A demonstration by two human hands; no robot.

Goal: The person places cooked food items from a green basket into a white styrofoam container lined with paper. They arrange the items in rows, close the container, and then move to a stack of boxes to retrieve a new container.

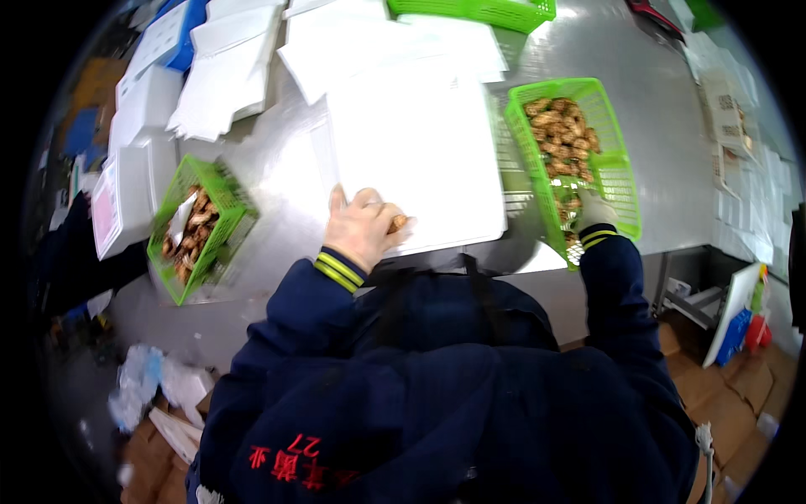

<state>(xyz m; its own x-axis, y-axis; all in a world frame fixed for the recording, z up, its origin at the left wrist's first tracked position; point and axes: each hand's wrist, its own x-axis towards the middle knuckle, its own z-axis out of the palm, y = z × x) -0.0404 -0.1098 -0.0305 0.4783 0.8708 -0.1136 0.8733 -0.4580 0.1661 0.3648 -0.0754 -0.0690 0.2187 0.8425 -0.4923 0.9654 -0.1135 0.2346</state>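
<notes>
My left hand is over the near left corner of a white board, its fingers closed round a small brown mushroom. The hand is slightly smeared by motion. At the right, my right hand reaches into the near part of a green plastic basket. Brown knobbly mushrooms are heaped in the far part of that basket, with a few near my hand. The right fingertips are hidden down in the basket, so their grip does not show.
A tilted green basket of brown pieces with a white slip stands at the left. White foam boxes and stacked white sheets lie beyond it. Another green basket sits at the far edge, and a red-handled tool lies far right.
</notes>
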